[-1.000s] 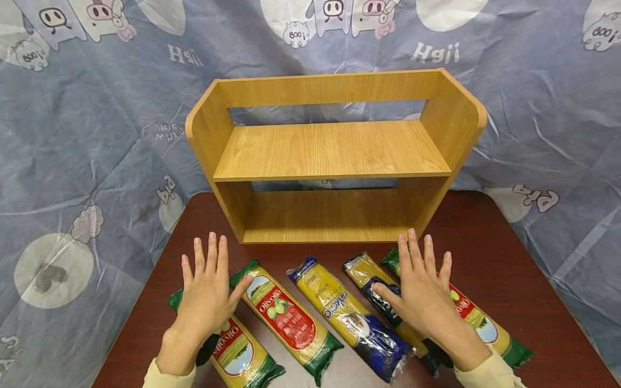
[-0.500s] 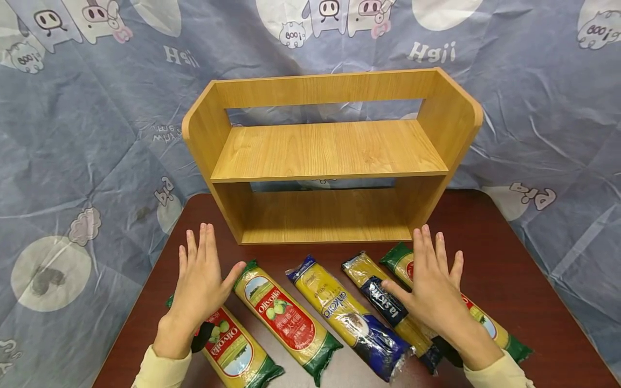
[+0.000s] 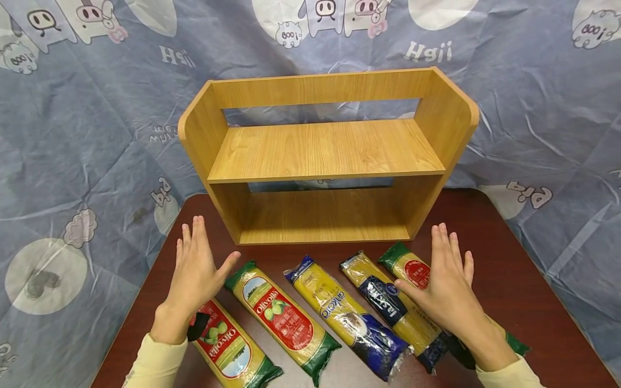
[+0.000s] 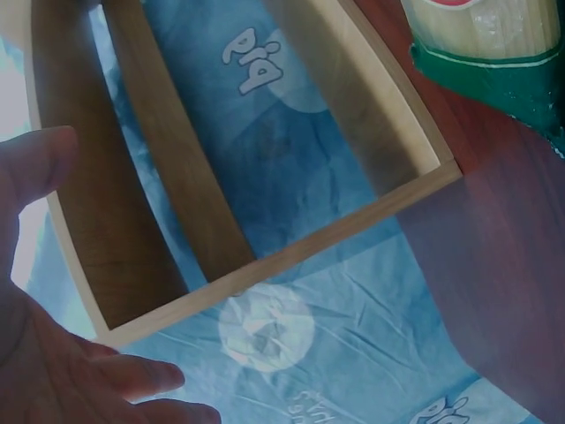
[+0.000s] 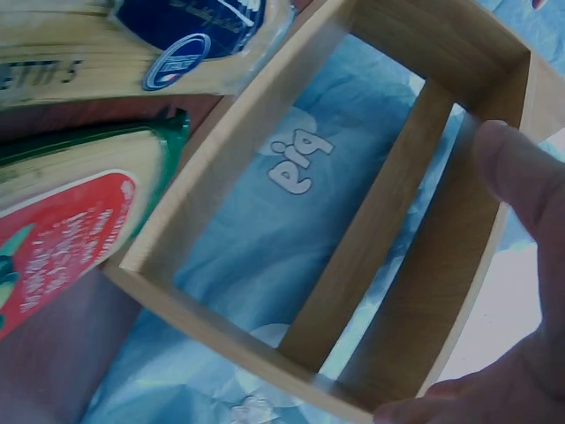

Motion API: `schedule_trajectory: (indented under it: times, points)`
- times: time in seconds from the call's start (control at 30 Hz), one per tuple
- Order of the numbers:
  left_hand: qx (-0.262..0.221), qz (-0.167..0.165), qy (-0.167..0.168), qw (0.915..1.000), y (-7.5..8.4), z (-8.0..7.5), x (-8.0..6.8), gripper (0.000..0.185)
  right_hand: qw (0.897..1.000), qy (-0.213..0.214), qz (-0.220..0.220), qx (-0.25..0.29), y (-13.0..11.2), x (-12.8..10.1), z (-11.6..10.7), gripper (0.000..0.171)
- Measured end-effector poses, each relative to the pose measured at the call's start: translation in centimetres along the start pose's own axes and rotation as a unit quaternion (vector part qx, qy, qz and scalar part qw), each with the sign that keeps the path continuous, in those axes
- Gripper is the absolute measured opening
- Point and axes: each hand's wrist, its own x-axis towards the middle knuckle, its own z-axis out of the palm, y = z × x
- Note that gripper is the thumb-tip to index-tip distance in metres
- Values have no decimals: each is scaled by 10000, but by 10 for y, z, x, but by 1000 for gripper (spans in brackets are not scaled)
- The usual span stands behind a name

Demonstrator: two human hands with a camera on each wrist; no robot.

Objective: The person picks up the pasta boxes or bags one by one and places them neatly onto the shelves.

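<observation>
- Space between the left hand (image 3: 193, 274) and the right hand (image 3: 448, 288) has grown: each one has moved outward, and the palms have turned more toward each other.
- Both hands have straight fingers and thumbs that stick out, and they hold nothing at all.
- Left hand is over the top end of the far-left packet (image 3: 230, 347) and hides it; its thumb points toward the red-label packet (image 3: 286, 318).
- Right hand is over the far-right packet (image 3: 412, 271) and hides its middle; its thumb points at the dark-label packet (image 3: 385, 299). How high the hands are is hard to tell.
- Next to the dark-label packet, in the middle of the row, is the yellow-and-blue packet (image 3: 346, 318).
- All five packets lie slanted, side by side, on the brown tabletop (image 3: 509, 269), in front of the wooden shelf (image 3: 330, 151). They have stayed in their spots.
- More of the dark-label packet shows now, because the right hand has gone sideways.
- For the work, this looks like only the hands have moved: no packet seems any closer to being lifted, since no fingers are curled round one.
</observation>
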Motion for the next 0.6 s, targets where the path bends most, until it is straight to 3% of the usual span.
schedule_trajectory:
  times: [0.17, 0.37, 0.6]
  points:
    - [-249, -172, 90, 9995, -6, 0, 7, 116, 9991, 160, -67, 387, 9, -2, -2, 137]
    - [-208, -121, 358, 9991, -13, 3, 14, 122, 9987, 192, 107, 462, 19, -7, -3, 142]
    - [-1129, -452, 325, 9920, -23, 10, 24, 120, 9947, 116, 553, 860, 28, -13, -10, 141]
